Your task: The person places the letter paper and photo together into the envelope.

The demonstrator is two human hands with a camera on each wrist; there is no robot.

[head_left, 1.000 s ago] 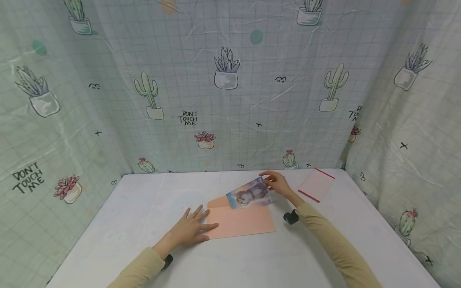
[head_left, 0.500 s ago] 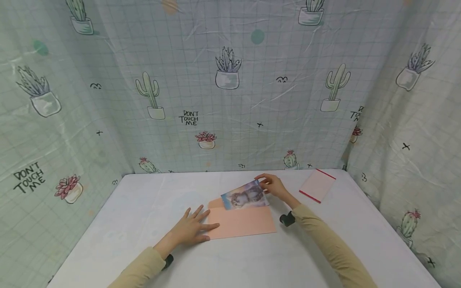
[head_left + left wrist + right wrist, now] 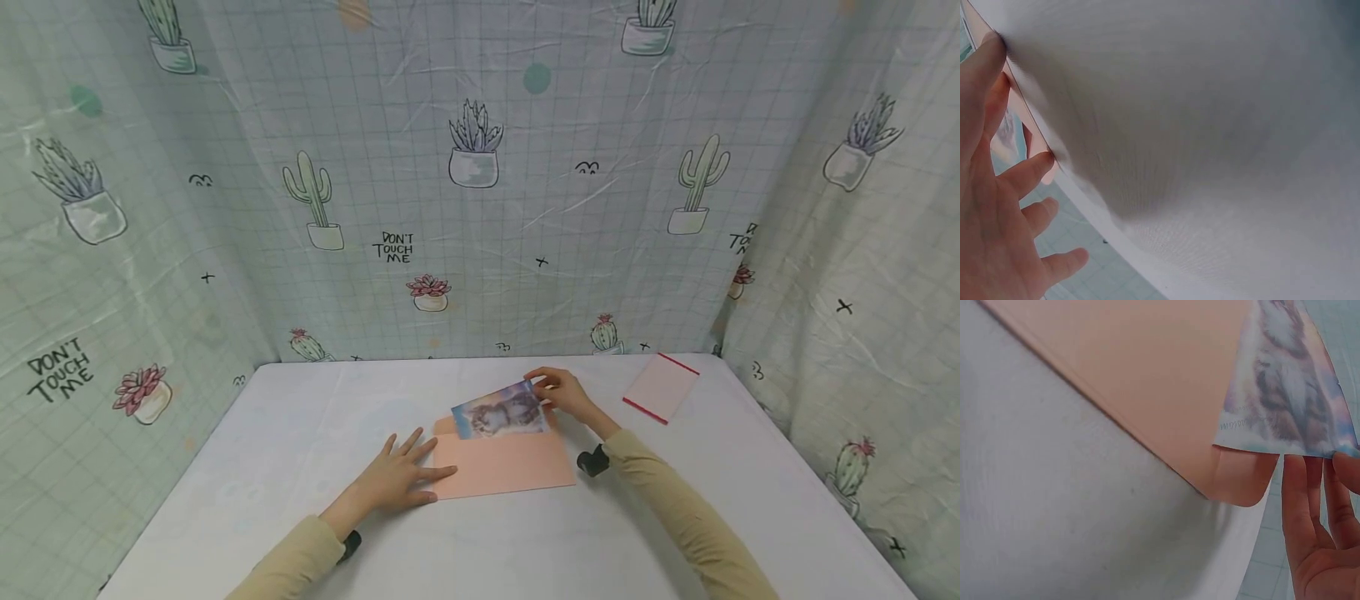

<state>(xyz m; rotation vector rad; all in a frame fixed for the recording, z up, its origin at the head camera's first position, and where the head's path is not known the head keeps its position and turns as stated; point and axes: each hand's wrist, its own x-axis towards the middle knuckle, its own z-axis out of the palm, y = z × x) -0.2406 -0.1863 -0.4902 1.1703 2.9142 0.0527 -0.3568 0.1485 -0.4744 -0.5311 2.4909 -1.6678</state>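
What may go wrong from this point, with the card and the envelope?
The envelope might turn or slide, since the left hand touches only its left end. The card could bend, because the right hand pinches it near just one corner. Also, the card sits at a slant to the envelope, so a lower corner might catch and crease.

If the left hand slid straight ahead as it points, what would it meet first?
Probably the cat card, over the peach envelope the left hand touches; how high the card sits is unclear.
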